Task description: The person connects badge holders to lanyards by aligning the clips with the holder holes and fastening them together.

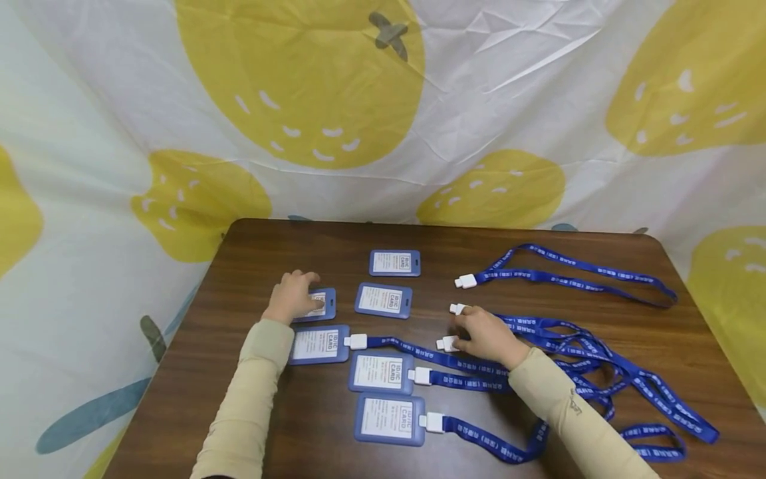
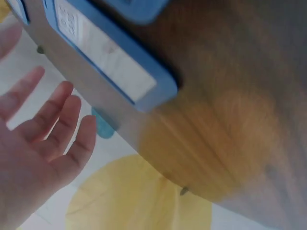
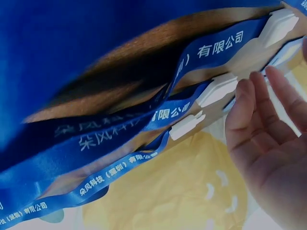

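Blue card holder [image 1: 330, 306], left on the table [image 1: 311, 253], lies beneath the left hand [image 1: 290, 299], fingers spread, apparently empty; the right hand [image 1: 487, 336], relaxed, apparently empty, is beside white clips [image 1: 447, 344]. Pulling one overlapped strap [image 1: 526, 321] could snag others, dragging near holders [image 1: 389, 418] askew.

Makeshift indoor workspace, exact kind unclear: I'm at a brown wooden table [image 1: 287, 246], fruit-print cloth [image 1: 479, 100] hung close behind.
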`<state>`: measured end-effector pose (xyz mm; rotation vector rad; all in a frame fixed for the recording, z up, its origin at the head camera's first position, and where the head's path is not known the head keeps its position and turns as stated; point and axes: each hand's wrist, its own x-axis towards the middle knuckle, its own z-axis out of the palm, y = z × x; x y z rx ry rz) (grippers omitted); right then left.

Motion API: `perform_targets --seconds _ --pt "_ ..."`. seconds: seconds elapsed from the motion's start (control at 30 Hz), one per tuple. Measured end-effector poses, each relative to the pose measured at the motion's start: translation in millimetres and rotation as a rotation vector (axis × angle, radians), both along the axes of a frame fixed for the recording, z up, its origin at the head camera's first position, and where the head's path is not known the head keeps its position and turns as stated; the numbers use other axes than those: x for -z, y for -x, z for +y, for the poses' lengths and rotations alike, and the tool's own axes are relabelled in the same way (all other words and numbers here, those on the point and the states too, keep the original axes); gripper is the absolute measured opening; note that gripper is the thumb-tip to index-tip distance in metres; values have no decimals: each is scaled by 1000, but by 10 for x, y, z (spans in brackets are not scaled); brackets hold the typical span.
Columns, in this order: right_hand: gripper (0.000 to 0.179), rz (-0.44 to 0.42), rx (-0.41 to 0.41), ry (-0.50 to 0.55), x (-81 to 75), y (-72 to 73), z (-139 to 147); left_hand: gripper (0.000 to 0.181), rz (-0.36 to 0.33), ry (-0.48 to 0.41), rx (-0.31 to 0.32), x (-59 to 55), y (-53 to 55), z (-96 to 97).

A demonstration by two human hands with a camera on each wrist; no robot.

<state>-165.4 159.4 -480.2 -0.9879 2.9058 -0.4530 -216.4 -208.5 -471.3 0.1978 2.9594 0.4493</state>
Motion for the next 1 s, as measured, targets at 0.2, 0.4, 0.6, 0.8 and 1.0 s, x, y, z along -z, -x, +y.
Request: perform_targets --seconds 0.2,0.4,0.6,0.8,1.0 --pt "30 -60 -58 -28 40 28 2 68 -173 32 13 -20 93 -78" --pt "24 -48 -84 -23 97 7 -9 60 -254 56 -6 15 114 -168" --pt "22 -72 -39 -9 121 -15 -20 55 -237 -16 20 75 134 -205" --pt "23 -87 -2 43 121 -25 -28 41 -190 -148 86 166 147 -317" --pt "22 -57 8 53 129 -16 8 31 -123 -209 123 166 148 -391"
